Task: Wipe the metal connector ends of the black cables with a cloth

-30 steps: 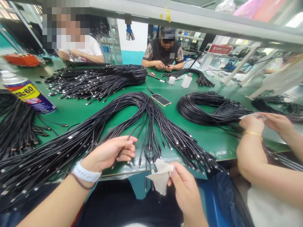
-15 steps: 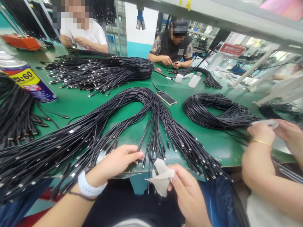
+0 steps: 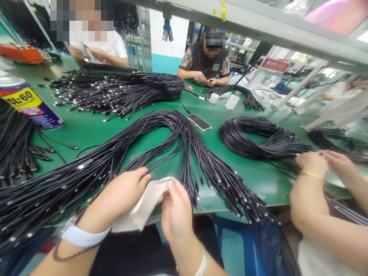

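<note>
Head view: left hand (image 3: 123,191) and right hand (image 3: 175,211) meet at the near edge of the green table (image 3: 86,132), both closed on a pale cloth (image 3: 143,207). Left fingers pinch its upper edge; right thumb and fingers press the fold from the other side. Whether a cable end sits inside the fold cannot be told; the cloth hides it.

Risks, as judged:
- The big cable bundle (image 3: 161,130) drapes over the table edge just beside the right hand, with many connector tips hanging free. A pull on one strand could drag neighbours off the edge or knot them.
- The cloth is gripped loosely along one side; its lower flap hangs below the table edge and could slip.
- A co-worker's hands (image 3: 324,165) work close by on the right at a coiled bundle (image 3: 258,138); elbows could collide.
- The phone (image 3: 199,122) lies touching the bundle's far side, so shifting cables could push it.

Cloth: off-white, soft, creased, folded over. Cables: thin, black, matte, with small metal-tipped plugs. A spray can (image 3: 28,107) lies at far left.
</note>
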{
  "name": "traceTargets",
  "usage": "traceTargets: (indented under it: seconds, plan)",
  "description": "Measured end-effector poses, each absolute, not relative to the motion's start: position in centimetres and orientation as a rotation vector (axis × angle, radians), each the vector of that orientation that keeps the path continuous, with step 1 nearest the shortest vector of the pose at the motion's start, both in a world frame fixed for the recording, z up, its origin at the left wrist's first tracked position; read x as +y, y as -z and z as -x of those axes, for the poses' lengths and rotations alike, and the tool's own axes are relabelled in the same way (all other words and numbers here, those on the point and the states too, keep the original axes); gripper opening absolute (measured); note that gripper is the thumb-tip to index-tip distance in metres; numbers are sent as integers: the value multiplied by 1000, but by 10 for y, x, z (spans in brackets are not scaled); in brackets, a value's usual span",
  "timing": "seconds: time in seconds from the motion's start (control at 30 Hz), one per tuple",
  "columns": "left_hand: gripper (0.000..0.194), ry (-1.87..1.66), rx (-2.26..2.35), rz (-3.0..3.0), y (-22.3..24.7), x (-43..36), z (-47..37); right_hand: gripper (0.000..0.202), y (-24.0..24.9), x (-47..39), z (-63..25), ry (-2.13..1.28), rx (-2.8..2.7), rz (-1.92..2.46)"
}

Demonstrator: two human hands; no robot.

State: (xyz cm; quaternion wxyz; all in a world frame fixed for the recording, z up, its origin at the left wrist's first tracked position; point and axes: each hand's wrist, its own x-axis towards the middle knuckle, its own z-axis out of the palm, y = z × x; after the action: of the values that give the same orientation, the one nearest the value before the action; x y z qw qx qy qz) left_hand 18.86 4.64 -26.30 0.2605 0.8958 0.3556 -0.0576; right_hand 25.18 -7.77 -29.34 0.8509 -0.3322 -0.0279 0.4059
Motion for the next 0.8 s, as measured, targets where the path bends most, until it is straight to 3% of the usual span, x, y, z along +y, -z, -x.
traceTargets:
  seconds: [0.33, 0.6, 0.8]
  plan:
    - [30, -133, 929, -2148, 271, 56, -183, 19, 312, -119, -301, -415, -82, 1008]
    - [39, -61, 711, -2081, 279, 42, -193, 24, 303, -131, -288, -691, -193, 1182]
    - [41, 55, 645, -1783, 274, 42, -190, 34, 312, -172, -275, -675, -506, 1164]
